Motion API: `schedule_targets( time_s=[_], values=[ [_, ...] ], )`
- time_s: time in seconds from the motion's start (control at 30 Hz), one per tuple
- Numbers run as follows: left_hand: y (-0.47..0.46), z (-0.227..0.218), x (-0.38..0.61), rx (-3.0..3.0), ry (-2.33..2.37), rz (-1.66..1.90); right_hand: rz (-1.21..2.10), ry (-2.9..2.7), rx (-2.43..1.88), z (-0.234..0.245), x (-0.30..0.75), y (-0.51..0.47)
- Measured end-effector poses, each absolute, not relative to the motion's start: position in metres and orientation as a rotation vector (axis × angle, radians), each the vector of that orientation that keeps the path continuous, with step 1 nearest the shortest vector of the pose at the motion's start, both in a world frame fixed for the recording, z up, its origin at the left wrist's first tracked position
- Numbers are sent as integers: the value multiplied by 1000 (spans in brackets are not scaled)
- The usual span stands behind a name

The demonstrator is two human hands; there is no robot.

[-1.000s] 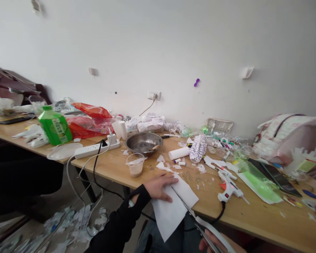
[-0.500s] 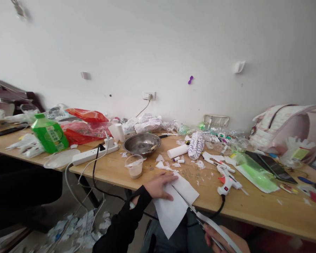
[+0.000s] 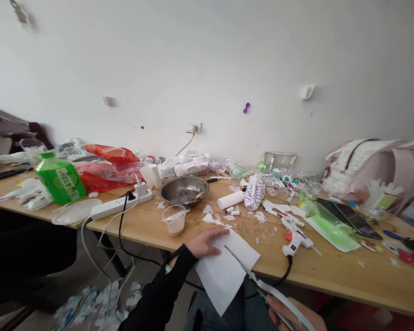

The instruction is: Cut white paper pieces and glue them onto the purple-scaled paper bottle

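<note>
A white sheet of paper lies partly on the table's front edge and hangs down over my lap. My left hand holds it at the upper left edge, thumb and fingers lying over the paper. Low at the right, my right hand is closed around the handles of scissors. Their pointed blades lie across the sheet, the tip near my left thumb. A curved white band runs back from the pivot past my fingers, apparently part of the handle. Part of my right hand is cut off by the frame.
Behind the sheet are paper scraps, a plastic cup and a metal bowl. A glue gun lies at right, its cord trailing off the edge. A power strip and a green bottle are at left.
The view has shifted slightly. My left hand has moved a little to the left, showing more of the sheet's upper part. The scissors stay nearly in place over the paper.
</note>
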State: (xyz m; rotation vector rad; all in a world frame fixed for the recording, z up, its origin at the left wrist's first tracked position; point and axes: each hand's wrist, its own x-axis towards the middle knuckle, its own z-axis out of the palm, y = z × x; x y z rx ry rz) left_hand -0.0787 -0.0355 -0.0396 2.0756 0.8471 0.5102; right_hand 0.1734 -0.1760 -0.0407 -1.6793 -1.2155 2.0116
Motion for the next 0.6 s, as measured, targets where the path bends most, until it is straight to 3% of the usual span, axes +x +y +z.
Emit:
schedule_targets(
  time_s=[0.17,0.47,0.6],
  values=[
    [-37,-38,-77,2093,871,495,1876,-1276,-1775,-29,172,-178],
    [-37,-36,-77,2114,851,468,2485,-907,-1364,-36,193,-166],
    [-37,-36,-77,2110,854,472,2487,-882,-1408,-36,197,-167]
  ],
)
